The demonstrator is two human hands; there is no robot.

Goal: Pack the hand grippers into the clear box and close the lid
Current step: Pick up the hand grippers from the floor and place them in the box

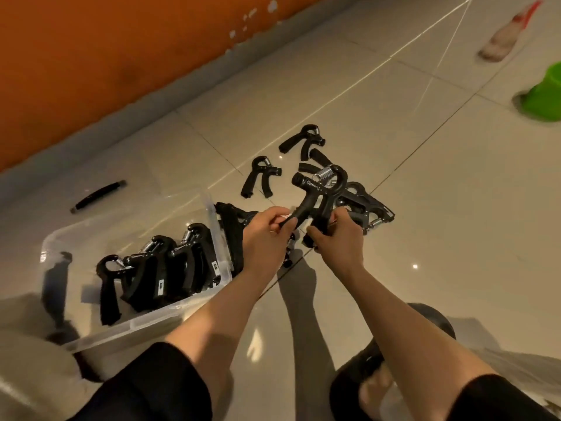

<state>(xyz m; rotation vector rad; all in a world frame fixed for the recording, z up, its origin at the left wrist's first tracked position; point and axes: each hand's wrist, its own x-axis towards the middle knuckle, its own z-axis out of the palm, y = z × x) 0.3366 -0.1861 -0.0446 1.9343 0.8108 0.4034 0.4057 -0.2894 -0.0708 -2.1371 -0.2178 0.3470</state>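
Both hands hold one black hand gripper (318,192) upright above the tiled floor, spring end up. My left hand (267,235) pinches its left handle and my right hand (337,238) grips its right handle. The clear box (136,320) stands open at the lower left with several black hand grippers (158,268) stacked on edge inside. More hand grippers lie loose on the floor beyond my hands: one (261,179), another (303,141), and a pile (364,205) partly hidden behind the held one.
An orange wall (91,71) runs along the upper left. A black handle-like bar (97,196) lies on what looks like the clear lid behind the box. A green container (543,95) and a red-and-white item (504,34) sit far right. A black sandal (379,378) is near my feet.
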